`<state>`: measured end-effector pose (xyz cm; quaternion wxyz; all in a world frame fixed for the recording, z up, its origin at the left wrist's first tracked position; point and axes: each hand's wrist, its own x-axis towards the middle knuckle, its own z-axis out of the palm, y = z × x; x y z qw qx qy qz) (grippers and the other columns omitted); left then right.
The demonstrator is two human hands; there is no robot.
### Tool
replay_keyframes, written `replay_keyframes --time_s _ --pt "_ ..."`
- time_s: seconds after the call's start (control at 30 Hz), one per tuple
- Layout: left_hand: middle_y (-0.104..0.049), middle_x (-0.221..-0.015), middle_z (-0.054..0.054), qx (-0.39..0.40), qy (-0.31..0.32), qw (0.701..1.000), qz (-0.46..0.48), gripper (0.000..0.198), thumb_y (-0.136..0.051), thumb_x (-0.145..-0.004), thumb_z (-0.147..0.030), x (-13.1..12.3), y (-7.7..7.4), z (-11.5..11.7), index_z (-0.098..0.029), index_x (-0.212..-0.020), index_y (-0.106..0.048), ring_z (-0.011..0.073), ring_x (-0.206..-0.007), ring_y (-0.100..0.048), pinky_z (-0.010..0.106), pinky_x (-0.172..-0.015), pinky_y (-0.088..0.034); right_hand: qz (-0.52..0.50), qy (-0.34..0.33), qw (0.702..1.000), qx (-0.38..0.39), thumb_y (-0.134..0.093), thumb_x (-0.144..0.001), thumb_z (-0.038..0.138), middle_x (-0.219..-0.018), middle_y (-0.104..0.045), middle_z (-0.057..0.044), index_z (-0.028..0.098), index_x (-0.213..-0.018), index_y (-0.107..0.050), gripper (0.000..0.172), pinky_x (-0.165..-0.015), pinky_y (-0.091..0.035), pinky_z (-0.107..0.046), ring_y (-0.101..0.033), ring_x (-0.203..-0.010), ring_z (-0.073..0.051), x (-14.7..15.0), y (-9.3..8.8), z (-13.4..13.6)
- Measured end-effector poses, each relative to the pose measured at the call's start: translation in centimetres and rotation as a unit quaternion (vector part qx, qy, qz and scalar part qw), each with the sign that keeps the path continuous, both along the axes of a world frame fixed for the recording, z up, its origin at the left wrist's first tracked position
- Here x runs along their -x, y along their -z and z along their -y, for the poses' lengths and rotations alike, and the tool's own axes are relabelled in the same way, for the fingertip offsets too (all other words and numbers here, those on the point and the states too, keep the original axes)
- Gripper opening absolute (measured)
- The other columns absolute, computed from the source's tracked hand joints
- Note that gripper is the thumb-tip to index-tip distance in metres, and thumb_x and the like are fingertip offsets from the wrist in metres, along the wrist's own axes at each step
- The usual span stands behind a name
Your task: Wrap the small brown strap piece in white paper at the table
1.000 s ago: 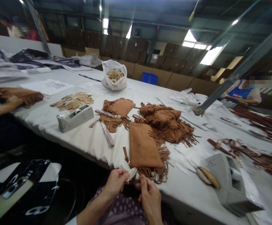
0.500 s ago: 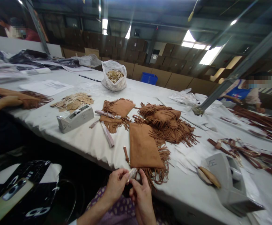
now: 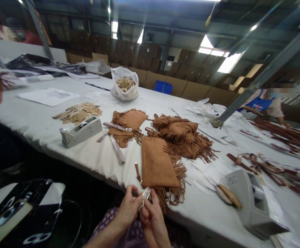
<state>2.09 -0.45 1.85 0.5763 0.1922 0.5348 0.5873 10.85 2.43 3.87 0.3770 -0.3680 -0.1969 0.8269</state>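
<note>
My left hand [image 3: 128, 207] and my right hand [image 3: 152, 220] are pressed together at the table's near edge, both pinching a small clear plastic piece [image 3: 145, 195]. Just beyond them lies a flat brown suede fringed pouch [image 3: 156, 162] with a small strap tab [image 3: 138, 172] at its left corner. Behind it is a pile of several more fringed suede pouches [image 3: 182, 135] and another single fringed pouch [image 3: 127, 123].
A grey tape dispenser [image 3: 80, 131] stands to the left and another tape dispenser [image 3: 254, 203] at the near right. Paper tags [image 3: 79, 111], a white bag [image 3: 124, 84] and brown straps [image 3: 268, 169] lie on the white table [image 3: 62, 151]. Other people work at left and far right.
My right hand has closed in against my left hand around the clear piece. The person at left has lifted their fringed piece up off the table.
</note>
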Motion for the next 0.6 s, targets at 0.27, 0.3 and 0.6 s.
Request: replay_keyframes --time_s 0.27,0.3,0.6 --pt "-0.056 -0.062 -0.007 -0.024 0.181 0.98 0.078 0.043 -0.065 -0.074 -0.035 0.7 -0.3 1.4 -0.022 -0.103 -0.035 0.0052 -0.039 -0.04 0.017 -0.041 -0.032 0.346 -0.132 0.9 -0.23 -0.064 -0.074 0.051 -0.058 -0.061 0.001 0.02 -0.098 -0.059 0.04 -0.032 -0.029 -0.02 -0.044 -0.032 -0.01 -3.5 -0.1 -2.6" --pt "-0.055 -0.063 -0.007 -0.014 0.191 0.981 0.04 0.043 -0.065 -0.072 -0.03 0.5 0.2 1.7 -0.022 -0.103 -0.036 0.0061 -0.041 -0.042 0.018 -0.042 -0.033 0.44 -0.101 0.844 -0.288 -0.061 -0.076 0.05 -0.06 -0.063 -0.003 0.019 -0.1 -0.061 0.04 -0.038 -0.036 -0.024 -0.053 -0.04 -0.015 -4.1 -0.5 -3.0" --pt "-0.067 -0.09 0.005 -0.037 0.185 0.945 -0.268 0.054 -0.066 -0.066 -0.027 -0.2 2.6 3.9 -0.022 -0.117 -0.054 0.0262 -0.087 -0.061 0.03 -0.073 -0.045 0.641 -0.169 0.478 -0.576 -0.055 -0.086 0.033 -0.087 -0.062 -0.008 0.021 -0.096 -0.064 0.017 -0.062 -0.044 -0.027 -0.063 -0.076 -0.02 2.5 -2.2 -4.9"
